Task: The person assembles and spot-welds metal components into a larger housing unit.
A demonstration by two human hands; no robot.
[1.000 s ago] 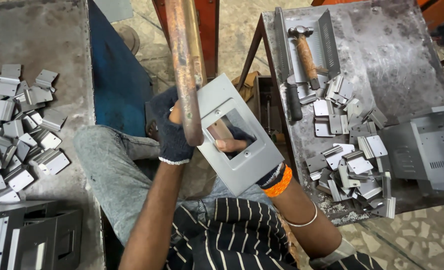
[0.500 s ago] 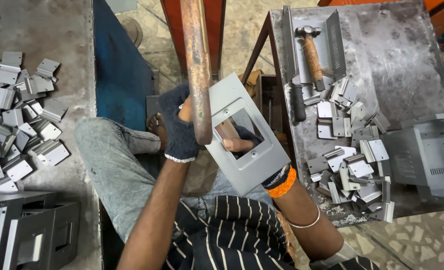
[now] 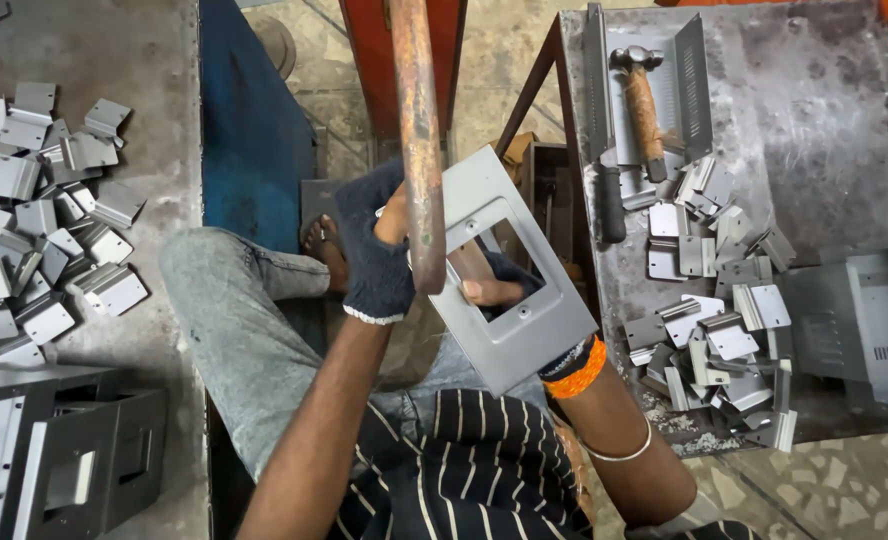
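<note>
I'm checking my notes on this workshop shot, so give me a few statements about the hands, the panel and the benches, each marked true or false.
1. The left hand, in a dark fingerless glove, grips the rusty vertical lever. True.
2. The grey metal panel is a solid sheet. False: it has a rectangular window, with fingers of the right hand showing through it.
3. A wooden-handled hammer lies in a tray on the right-hand bench. True.
4. The left bench holds no parts. False: small bent metal brackets are piled on it.
</note>
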